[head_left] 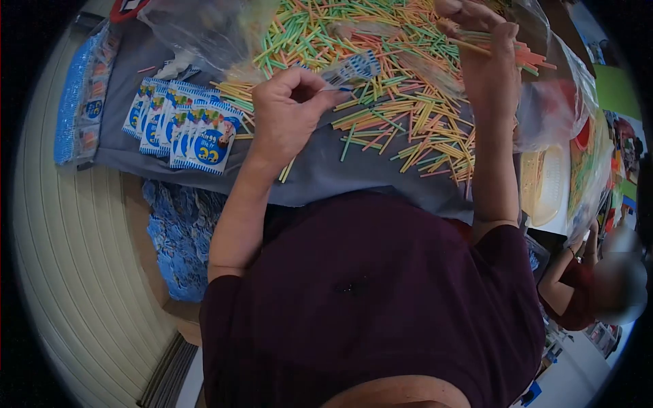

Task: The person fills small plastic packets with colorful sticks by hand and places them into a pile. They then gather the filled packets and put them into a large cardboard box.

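Observation:
My left hand (pixel 289 112) pinches a small clear packet with blue-and-white striped ends (pixel 360 66) between thumb and fingers, above the table's near side. What the packet contains, I cannot make out. Farther right, my right hand (pixel 488 61) is raised with its fingers bent around a bunch of thin coloured sticks (pixel 534 58), whose ends poke out to the right. Beneath and beyond both hands spreads a large loose pile of thin yellow, green, orange and pink sticks (pixel 415 109). Left of my left hand, several printed blue-and-white packets (pixel 212 143) lie overlapping in rows.
Grey cloth (pixel 306 180) covers the table. A blue-edged strip of packets (pixel 78 102) lies at the far left. Clear plastic bags (pixel 194 34) flank the pile. At right stand a pale yellow basket (pixel 544 183) and another person (pixel 578 292). Blue patterned material (pixel 180 238) sits below the table edge.

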`<state>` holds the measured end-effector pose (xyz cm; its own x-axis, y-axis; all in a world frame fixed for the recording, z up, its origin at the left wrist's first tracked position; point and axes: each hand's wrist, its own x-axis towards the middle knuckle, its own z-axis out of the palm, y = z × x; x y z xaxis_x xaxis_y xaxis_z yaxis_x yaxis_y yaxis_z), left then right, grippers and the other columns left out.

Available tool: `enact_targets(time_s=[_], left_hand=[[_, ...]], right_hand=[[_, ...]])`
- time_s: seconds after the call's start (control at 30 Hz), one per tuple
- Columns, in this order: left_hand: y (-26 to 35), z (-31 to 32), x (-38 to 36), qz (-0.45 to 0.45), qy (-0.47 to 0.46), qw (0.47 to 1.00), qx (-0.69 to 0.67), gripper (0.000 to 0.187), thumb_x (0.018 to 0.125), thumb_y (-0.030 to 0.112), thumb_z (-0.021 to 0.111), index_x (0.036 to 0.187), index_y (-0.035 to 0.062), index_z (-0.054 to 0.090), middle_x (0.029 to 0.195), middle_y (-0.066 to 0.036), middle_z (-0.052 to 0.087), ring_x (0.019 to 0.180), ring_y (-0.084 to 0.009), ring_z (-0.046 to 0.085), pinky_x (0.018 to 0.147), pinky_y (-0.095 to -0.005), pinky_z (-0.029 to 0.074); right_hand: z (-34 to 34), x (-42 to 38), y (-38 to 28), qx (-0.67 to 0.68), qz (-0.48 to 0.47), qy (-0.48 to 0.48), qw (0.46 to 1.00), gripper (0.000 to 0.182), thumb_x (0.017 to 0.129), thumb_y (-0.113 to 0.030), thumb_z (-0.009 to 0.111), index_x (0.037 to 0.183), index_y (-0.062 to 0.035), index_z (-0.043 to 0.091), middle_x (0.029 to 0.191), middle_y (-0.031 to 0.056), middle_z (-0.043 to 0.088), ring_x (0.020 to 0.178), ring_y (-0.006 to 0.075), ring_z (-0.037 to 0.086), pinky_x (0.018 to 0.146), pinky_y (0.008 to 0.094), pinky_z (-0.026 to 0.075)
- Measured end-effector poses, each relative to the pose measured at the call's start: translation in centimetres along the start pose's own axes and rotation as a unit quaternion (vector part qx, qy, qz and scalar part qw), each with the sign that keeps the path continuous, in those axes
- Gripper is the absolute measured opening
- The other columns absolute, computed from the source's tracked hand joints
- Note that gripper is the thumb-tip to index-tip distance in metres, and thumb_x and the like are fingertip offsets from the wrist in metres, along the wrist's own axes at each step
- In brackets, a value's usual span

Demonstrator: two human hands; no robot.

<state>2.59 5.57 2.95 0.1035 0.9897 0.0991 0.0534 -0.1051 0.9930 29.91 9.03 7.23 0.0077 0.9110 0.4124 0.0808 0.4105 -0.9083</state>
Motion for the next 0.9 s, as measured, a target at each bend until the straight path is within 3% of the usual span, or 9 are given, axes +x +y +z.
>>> enact_targets(time_s=[0.2, 0.3, 0.37, 0.4, 0.53, 0.63, 0.7, 0.83, 0.9], left_hand=[[-0.1, 1.1, 0.3, 0.008, -0.006, 0.999, -0.042, 0.019, 0.075, 0.004, 0.086, 0.075, 0.0024, 0.067, 0.069, 0.002, 0.063, 0.062, -0.0039, 0.054, 0.056, -0.0218, 0.045], [0.0, 0.9, 0.1, 0.025, 0.004, 0.999, 0.026, 0.019, 0.075, 0.005, 0.085, 0.075, 0.0017, 0.066, 0.068, 0.0, 0.065, 0.062, -0.0047, 0.056, 0.055, -0.0224, 0.046], [0.0, 0.9, 0.1, 0.047, 0.007, 0.998, 0.032, 0.019, 0.075, 0.005, 0.085, 0.075, 0.0014, 0.066, 0.068, 0.0, 0.066, 0.062, -0.005, 0.058, 0.055, -0.0226, 0.046], [-0.1, 0.9, 0.2, 0.07, 0.007, 0.997, 0.035, 0.019, 0.075, 0.006, 0.085, 0.076, 0.0011, 0.067, 0.069, -0.001, 0.067, 0.063, -0.0053, 0.059, 0.055, -0.0228, 0.047], [-1.1, 1.4, 0.6, 0.12, 0.006, 0.991, 0.052, 0.017, 0.077, 0.007, 0.084, 0.078, 0.0008, 0.068, 0.07, -0.002, 0.068, 0.063, -0.0053, 0.06, 0.056, -0.0228, 0.048], [-1.3, 2.2, 0.9, 0.111, 0.008, 0.993, -0.028, 0.014, 0.08, 0.007, 0.082, 0.082, 0.0013, 0.07, 0.071, 0.0, 0.068, 0.065, -0.0042, 0.059, 0.058, -0.0219, 0.048], [-1.5, 2.4, 1.4, 0.084, -0.012, 0.987, -0.134, 0.011, 0.084, 0.008, 0.079, 0.086, 0.0013, 0.071, 0.075, 0.002, 0.068, 0.069, -0.0028, 0.059, 0.061, -0.0203, 0.048], [-1.2, 3.2, 1.9, 0.046, -0.024, 0.975, -0.217, 0.009, 0.088, 0.007, 0.076, 0.089, 0.0011, 0.069, 0.078, 0.003, 0.067, 0.072, -0.0019, 0.058, 0.064, -0.0188, 0.047], [-1.0, 3.6, 2.0, 0.044, -0.044, 0.97, -0.237, 0.007, 0.091, 0.006, 0.072, 0.095, 0.0012, 0.068, 0.082, 0.002, 0.068, 0.075, -0.0024, 0.059, 0.067, -0.0178, 0.048]], right_hand=[[6.8, 0.1, -1.5, -0.045, -0.053, -0.161, 0.984, 0.063, 0.106, -0.054, 0.028, 0.114, -0.0075, 0.071, 0.115, 0.0109, 0.07, 0.116, 0.0252, 0.061, 0.104, 0.0419, 0.044], [8.1, 0.0, -0.3, -0.063, -0.062, -0.186, 0.979, 0.065, 0.106, -0.054, 0.027, 0.112, -0.0065, 0.072, 0.115, 0.0112, 0.071, 0.116, 0.026, 0.061, 0.105, 0.0428, 0.043], [8.3, 0.0, 1.1, -0.067, -0.076, -0.229, 0.968, 0.052, 0.101, -0.052, 0.048, 0.106, -0.0061, 0.072, 0.109, 0.01, 0.069, 0.111, 0.0251, 0.06, 0.097, 0.0381, 0.047], [8.2, -0.3, 0.6, -0.159, -0.097, -0.239, 0.953, 0.061, 0.103, -0.057, 0.038, 0.112, -0.0065, 0.072, 0.115, 0.0114, 0.068, 0.117, 0.0248, 0.057, 0.1, 0.0381, 0.045], [7.7, -0.6, 0.6, -0.161, -0.077, -0.233, 0.956, 0.062, 0.103, -0.057, 0.036, 0.116, -0.007, 0.071, 0.116, 0.0115, 0.068, 0.116, 0.0236, 0.058, 0.104, 0.0379, 0.042], [6.8, 0.3, 0.8, -0.097, -0.053, -0.234, 0.966, 0.063, 0.103, -0.057, 0.036, 0.118, -0.0065, 0.07, 0.118, 0.0101, 0.068, 0.114, 0.022, 0.06, 0.103, 0.0369, 0.042], [6.7, 1.2, 1.5, 0.032, 0.031, -0.216, 0.975, 0.085, 0.097, -0.073, 0.029, 0.146, -0.0051, 0.046, 0.136, 0.015, 0.059, 0.13, 0.0269, 0.052, 0.109, 0.0422, 0.041], [7.6, 1.4, -1.0, 0.024, 0.116, -0.149, 0.982, 0.09, 0.097, -0.074, 0.024, 0.145, -0.0002, 0.045, 0.132, 0.0187, 0.061, 0.122, 0.0284, 0.058, 0.104, 0.0401, 0.045], [7.6, 1.3, -1.2, -0.035, 0.083, -0.206, 0.974, 0.09, 0.098, -0.073, 0.023, 0.145, -0.0001, 0.045, 0.132, 0.0195, 0.06, 0.12, 0.0285, 0.059, 0.103, 0.0407, 0.046]])
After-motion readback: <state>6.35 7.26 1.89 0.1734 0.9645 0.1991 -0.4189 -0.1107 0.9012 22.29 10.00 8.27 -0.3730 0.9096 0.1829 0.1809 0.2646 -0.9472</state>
